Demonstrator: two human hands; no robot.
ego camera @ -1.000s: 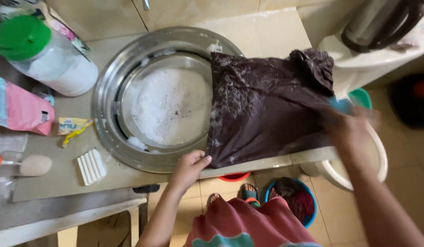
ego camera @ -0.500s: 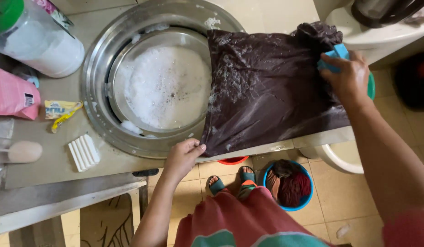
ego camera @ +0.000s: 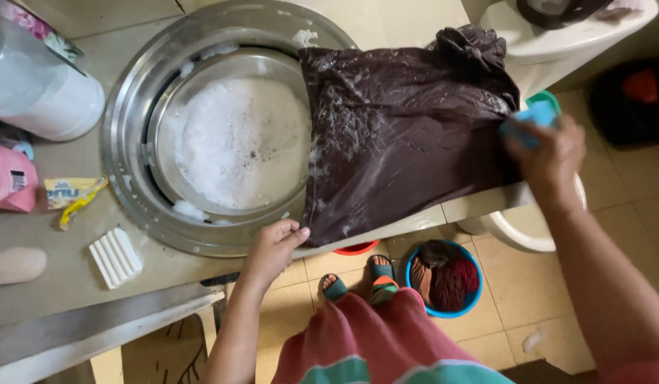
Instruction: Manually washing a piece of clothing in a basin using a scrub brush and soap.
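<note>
One white ribbed soap bar [ego camera: 115, 257] lies on the counter beside one steel basin [ego camera: 130, 107] of suds; my left hand [ego camera: 272, 249] pinches the lower corner of one brown cloth [ego camera: 408, 131] spread across counter and basin rim; my right hand [ego camera: 546, 153] grips one blue brush [ego camera: 532, 117] at its right edge

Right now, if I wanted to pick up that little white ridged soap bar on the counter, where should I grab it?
Probably by its two long edges, coming straight down from above. The white ridged soap bar lies flat on the counter, turned a bit diagonally, with free space all round it, so angle your fingers to match. It may be slippery.
</note>
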